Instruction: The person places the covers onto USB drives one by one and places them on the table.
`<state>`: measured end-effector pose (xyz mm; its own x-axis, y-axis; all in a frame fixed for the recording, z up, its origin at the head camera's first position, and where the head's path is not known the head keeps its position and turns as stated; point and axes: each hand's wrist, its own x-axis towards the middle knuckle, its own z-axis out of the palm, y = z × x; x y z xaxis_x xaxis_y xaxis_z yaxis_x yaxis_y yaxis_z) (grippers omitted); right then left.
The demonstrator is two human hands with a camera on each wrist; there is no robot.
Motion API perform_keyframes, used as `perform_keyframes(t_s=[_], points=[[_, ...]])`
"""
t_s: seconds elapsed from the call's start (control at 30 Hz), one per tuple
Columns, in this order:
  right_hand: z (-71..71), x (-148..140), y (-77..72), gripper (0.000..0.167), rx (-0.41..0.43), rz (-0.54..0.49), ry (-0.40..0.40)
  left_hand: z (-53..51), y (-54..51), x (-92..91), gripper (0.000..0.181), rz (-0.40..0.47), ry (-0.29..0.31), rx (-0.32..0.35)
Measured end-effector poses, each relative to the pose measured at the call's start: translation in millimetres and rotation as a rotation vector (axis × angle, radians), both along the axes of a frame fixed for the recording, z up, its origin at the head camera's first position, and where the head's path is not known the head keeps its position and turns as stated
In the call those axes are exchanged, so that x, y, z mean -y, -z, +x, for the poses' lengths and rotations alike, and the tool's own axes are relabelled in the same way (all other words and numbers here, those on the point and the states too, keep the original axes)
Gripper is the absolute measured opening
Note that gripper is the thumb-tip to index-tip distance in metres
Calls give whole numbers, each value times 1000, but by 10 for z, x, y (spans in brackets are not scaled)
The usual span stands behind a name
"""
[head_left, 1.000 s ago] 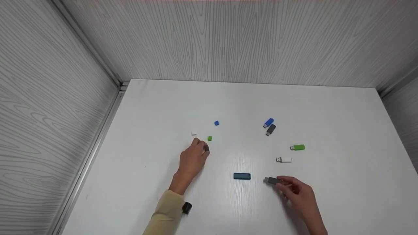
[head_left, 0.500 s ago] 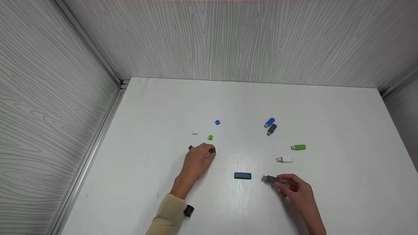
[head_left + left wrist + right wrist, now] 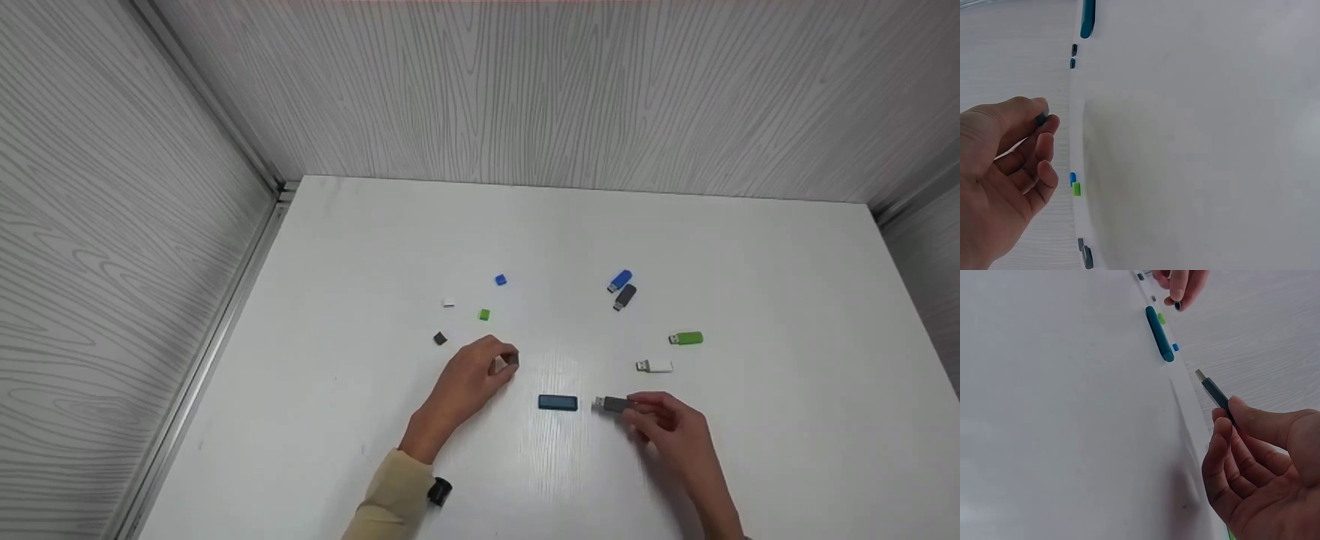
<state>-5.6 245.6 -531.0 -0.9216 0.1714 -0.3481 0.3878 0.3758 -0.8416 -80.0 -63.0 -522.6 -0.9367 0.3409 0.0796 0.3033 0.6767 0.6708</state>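
Note:
My right hand (image 3: 671,427) pinches a dark grey USB stick (image 3: 616,405) between thumb and fingers, its bare metal plug pointing left. In the right wrist view that USB stick (image 3: 1216,392) is held clear of the table. My left hand (image 3: 472,379) holds a small dark USB cap (image 3: 511,359) at its thumb and fingertips; in the left wrist view most of the cap (image 3: 1042,118) is hidden by the fingers. Between the hands, on the table, lies a flat teal-blue stick (image 3: 558,403). Cap and plug are apart.
Loose caps lie beyond my left hand: dark (image 3: 440,338), white (image 3: 448,303), green (image 3: 484,315) and blue (image 3: 501,280). Uncapped USB sticks lie to the right: blue (image 3: 619,280), dark (image 3: 625,297), green (image 3: 685,338) and white (image 3: 655,366). Grey wood-grain panels (image 3: 525,90) border the white table.
My left hand has moved right and nearer with the dark cap, uncovering another dark cap on the table. My right hand has shifted slightly left with the USB stick.

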Motion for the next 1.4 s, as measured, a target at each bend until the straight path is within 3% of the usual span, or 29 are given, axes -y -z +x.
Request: perform_keyframes(t_s=[0.23,0.57,0.83,1.17,1.4], points=[[-23,35,6,30,-16,-25,-14,32,40,-36,20,28,21,-15],[-56,74,1,31,-35,-63,-25,80,54,-86,26,59,-48,27],[-85,126,-12,29,-52,-66,-44,127,72,-150,24,181,-26,97],[-129,172,30,32,-49,-74,-56,206,83,-239,21,262,-36,204],[-133,209,36,31,-58,-108,-73,241,110,-286,21,277,-7,253]])
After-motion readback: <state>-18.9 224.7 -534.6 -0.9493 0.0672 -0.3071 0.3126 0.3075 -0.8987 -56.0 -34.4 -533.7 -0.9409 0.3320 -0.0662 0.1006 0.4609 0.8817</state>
